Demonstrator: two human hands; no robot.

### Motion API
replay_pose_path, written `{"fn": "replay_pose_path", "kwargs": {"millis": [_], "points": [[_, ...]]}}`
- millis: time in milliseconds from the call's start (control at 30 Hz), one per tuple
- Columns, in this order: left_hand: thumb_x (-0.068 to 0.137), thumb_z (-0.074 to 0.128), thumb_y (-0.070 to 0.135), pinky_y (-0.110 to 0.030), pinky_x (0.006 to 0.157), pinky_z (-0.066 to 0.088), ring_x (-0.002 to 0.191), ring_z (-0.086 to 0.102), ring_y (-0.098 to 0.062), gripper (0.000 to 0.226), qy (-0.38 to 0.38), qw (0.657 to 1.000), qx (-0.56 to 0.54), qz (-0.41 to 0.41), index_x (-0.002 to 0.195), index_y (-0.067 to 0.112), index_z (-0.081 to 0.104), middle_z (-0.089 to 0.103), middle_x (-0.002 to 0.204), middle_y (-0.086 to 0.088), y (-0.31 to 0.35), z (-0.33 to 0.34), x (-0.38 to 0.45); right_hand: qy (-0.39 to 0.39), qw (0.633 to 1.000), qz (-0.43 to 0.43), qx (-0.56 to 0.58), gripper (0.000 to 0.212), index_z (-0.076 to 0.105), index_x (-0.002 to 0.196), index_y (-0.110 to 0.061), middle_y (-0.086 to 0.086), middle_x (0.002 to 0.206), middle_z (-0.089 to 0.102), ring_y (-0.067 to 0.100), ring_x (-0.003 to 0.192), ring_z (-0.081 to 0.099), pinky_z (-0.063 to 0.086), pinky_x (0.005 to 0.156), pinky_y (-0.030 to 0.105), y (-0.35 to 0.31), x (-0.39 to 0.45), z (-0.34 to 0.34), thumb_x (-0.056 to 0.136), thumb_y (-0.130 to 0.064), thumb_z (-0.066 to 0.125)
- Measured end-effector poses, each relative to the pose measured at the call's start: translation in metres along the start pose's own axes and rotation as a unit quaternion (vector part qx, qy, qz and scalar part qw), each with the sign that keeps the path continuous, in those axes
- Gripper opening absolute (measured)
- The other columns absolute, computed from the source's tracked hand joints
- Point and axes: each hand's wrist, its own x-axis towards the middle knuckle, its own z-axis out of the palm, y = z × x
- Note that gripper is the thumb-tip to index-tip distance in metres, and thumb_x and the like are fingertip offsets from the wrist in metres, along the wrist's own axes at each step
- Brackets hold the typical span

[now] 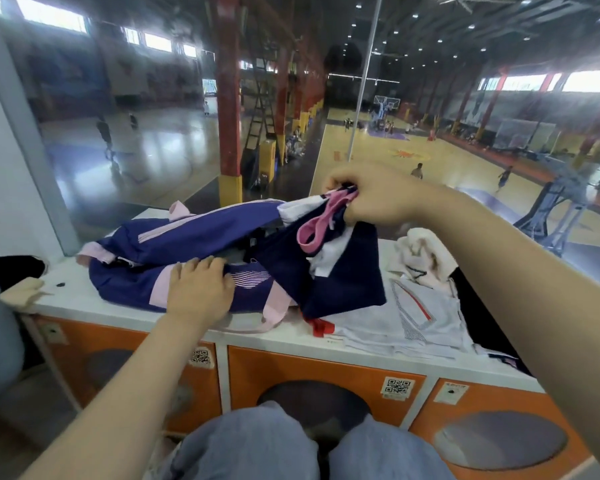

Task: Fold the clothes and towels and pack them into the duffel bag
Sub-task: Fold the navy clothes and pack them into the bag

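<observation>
A purple-and-pink duffel bag (187,244) lies on its side across the white surface (84,303), its mouth turned toward the right, though the opening itself is mostly covered by cloth and what lies inside cannot be made out. The left hand (201,289) rests palm-down on the near side of the bag with its fingers spread and fairly straight, pressing the fabric rather than gripping it. The right hand (371,199) is raised above the bag's open end, fingers curled tight around a bunch of cloth: a navy garment (343,282) with white panels hangs down from it, and a pink strap loop (317,226) dangles from the same grip; whether that loop belongs to the bag or to the garment is hard to tell. The garment's lower edge drapes over the bag's end and onto the surface. Just right of it lies a white shirt (413,323) with red and dark striped trim, spread flat and partly hidden beneath the navy cloth, with a small red piece (321,327) showing at its near edge. Behind the shirt sits a crumpled cream towel (426,251), its right part cut off by the right forearm. Orange cabinet fronts (326,372) sit beneath the surface, and the person's knees in blue jeans (257,445) fill the bottom edge.
</observation>
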Motion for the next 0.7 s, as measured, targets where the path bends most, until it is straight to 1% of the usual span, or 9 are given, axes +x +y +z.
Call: {"fn": "replay_pose_path", "kwargs": {"millis": [67, 100, 167, 233, 333, 400, 500, 600, 700], "points": [[0.098, 0.036, 0.041, -0.046, 0.112, 0.026, 0.134, 0.042, -0.028, 0.043, -0.028, 0.999, 0.023, 0.012, 0.133, 0.021, 0.052, 0.05, 0.144, -0.003, -0.014, 0.003, 0.0, 0.0, 0.999, -0.007, 0.04, 0.029, 0.06, 0.086, -0.021, -0.01, 0.086, 0.057, 0.006, 0.075, 0.05, 0.04, 0.062, 0.024, -0.015, 0.018, 0.003, 0.072, 0.004, 0.064], [0.098, 0.038, 0.039, -0.047, 0.109, 0.031, 0.13, 0.046, -0.031, 0.042, -0.022, 0.999, 0.022, 0.032, 0.127, 0.016, 0.058, 0.056, 0.138, -0.006, -0.018, 0.002, -0.001, 0.005, 0.997, -0.004, 0.077, 0.031, 0.062, 0.087, -0.02, -0.007, 0.088, 0.059, 0.007, 0.076, 0.051, 0.041, 0.064, 0.025, -0.02, 0.029, 0.007, 0.071, 0.005, 0.064], [0.091, 0.046, 0.025, -0.052, 0.091, 0.046, 0.102, 0.06, -0.044, 0.033, -0.009, 0.996, 0.017, 0.084, 0.097, -0.001, 0.067, 0.066, 0.105, -0.022, -0.025, 0.0, -0.006, 0.015, 0.988, 0.012, 0.153, 0.032, 0.063, 0.088, -0.019, -0.005, 0.086, 0.059, 0.011, 0.075, 0.051, 0.041, 0.061, 0.025, -0.025, 0.051, 0.021, 0.069, 0.007, 0.064], [0.079, 0.054, 0.006, -0.049, 0.07, 0.05, 0.078, 0.061, -0.049, 0.015, -0.019, 0.998, -0.015, 0.062, 0.079, -0.007, 0.062, 0.063, 0.082, -0.031, -0.034, -0.007, -0.003, 0.004, 0.982, 0.042, 0.187, 0.031, 0.065, 0.096, -0.012, -0.004, 0.083, 0.058, 0.011, 0.073, 0.05, 0.041, 0.056, 0.023, -0.019, 0.074, 0.046, 0.071, 0.007, 0.064], [0.087, 0.052, 0.014, -0.042, 0.071, 0.05, 0.086, 0.064, -0.037, 0.014, 0.022, 0.998, -0.052, 0.026, 0.088, 0.012, 0.066, 0.071, 0.091, -0.014, -0.058, -0.018, 0.021, -0.037, 0.986, 0.067, 0.15, 0.03, 0.064, 0.096, -0.01, -0.003, 0.087, 0.058, 0.015, 0.077, 0.052, 0.041, 0.056, 0.023, 0.0, 0.103, 0.092, 0.072, 0.007, 0.063], [0.086, 0.053, 0.02, -0.043, 0.076, 0.05, 0.092, 0.061, -0.031, 0.018, 0.072, 0.994, -0.007, 0.083, 0.085, 0.024, 0.071, 0.071, 0.095, -0.001, -0.071, -0.023, 0.04, -0.042, 0.991, 0.071, 0.106, 0.028, 0.061, 0.092, -0.016, -0.002, 0.095, 0.06, 0.018, 0.087, 0.054, 0.04, 0.061, 0.024, 0.014, 0.118, 0.117, 0.073, 0.005, 0.061], [0.076, 0.073, 0.02, -0.049, 0.087, 0.044, 0.114, 0.052, -0.034, 0.006, 0.087, 0.971, 0.107, 0.197, 0.077, 0.026, 0.074, 0.064, 0.117, -0.005, -0.064, -0.021, 0.06, 0.004, 0.992, 0.074, 0.098, 0.028, 0.059, 0.096, -0.02, -0.003, 0.102, 0.059, 0.02, 0.095, 0.054, 0.04, 0.071, 0.024, 0.029, 0.128, 0.141, 0.079, 0.001, 0.055], [0.082, 0.069, 0.032, -0.057, 0.111, 0.024, 0.143, 0.025, -0.036, 0.015, 0.051, 0.956, 0.187, 0.223, 0.096, 0.032, 0.073, 0.034, 0.154, -0.012, -0.052, -0.015, 0.078, 0.049, 0.994, 0.063, 0.069, 0.033, 0.061, 0.103, -0.021, -0.002, 0.108, 0.065, 0.023, 0.099, 0.058, 0.046, 0.083, 0.031, 0.041, 0.133, 0.16, 0.079, 0.0, 0.054], [0.095, 0.049, 0.039, -0.057, 0.116, 0.005, 0.149, -0.004, -0.032, 0.038, 0.018, 0.942, 0.278, 0.186, 0.133, 0.033, 0.053, -0.005, 0.163, -0.009, -0.052, -0.013, 0.102, 0.048, 0.998, 0.043, 0.027, 0.04, 0.059, 0.113, -0.021, 0.002, 0.114, 0.065, 0.027, 0.101, 0.058, 0.045, 0.081, 0.033, 0.049, 0.129, 0.174, 0.08, 0.0, 0.054]]}}
